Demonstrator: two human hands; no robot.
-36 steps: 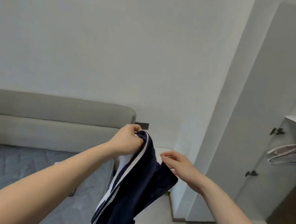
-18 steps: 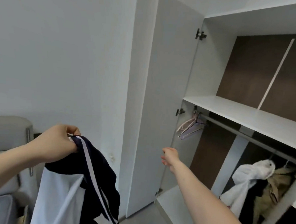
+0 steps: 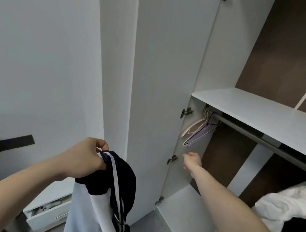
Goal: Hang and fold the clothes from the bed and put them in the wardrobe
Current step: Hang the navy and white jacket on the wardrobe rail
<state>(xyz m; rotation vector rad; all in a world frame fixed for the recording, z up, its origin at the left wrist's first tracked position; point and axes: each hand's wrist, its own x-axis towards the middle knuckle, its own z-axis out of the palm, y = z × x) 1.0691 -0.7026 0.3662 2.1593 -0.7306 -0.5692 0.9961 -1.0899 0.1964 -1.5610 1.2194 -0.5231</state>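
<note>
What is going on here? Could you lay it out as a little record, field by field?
place: open wardrobe beside a white wall
left hand: grips a navy and white garment, which hangs down from it
right hand: empty, fingers relaxed, reaching toward the hangers
hangers: several bare ones bunched at the left end of the rail
already in wardrobe: a white garment at lower right
likely next: taking a hanger, judging by the reach
</note>
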